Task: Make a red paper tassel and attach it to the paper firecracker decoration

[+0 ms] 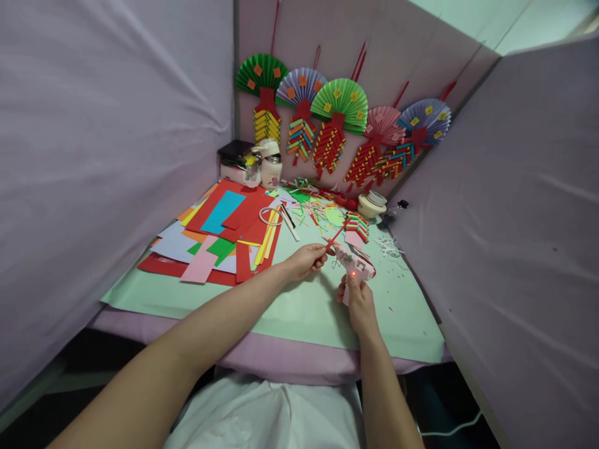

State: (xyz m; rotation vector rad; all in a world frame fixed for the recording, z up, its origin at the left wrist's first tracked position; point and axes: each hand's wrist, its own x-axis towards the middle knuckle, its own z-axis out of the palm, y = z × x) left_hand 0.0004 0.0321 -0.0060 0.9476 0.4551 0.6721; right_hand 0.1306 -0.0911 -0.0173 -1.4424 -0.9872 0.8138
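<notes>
My left hand [306, 260] is closed, pinching a narrow red strip [337, 234] that slants up to the right; whether paper or cord, I cannot tell. My right hand [360, 302] is wrapped round the handle of a pale pink hot glue gun [359, 264], on which a small orange-red light glows. The gun's nozzle points left, close to the left fingertips and the red strip; whether it touches them is too small to make out. Just beyond the gun lies a bundle of rolled paper tubes [357, 224] in red, green and yellow, with a pink paper piece below it.
Coloured paper sheets [224, 218] lie overlapping at the left, with a tape ring [271, 216] and pens beside them. Paper scraps cover the back. A lidded bottle [270, 165] and a cream round container [372, 204] stand there. Several folded-fan ornaments [339, 106] hang behind.
</notes>
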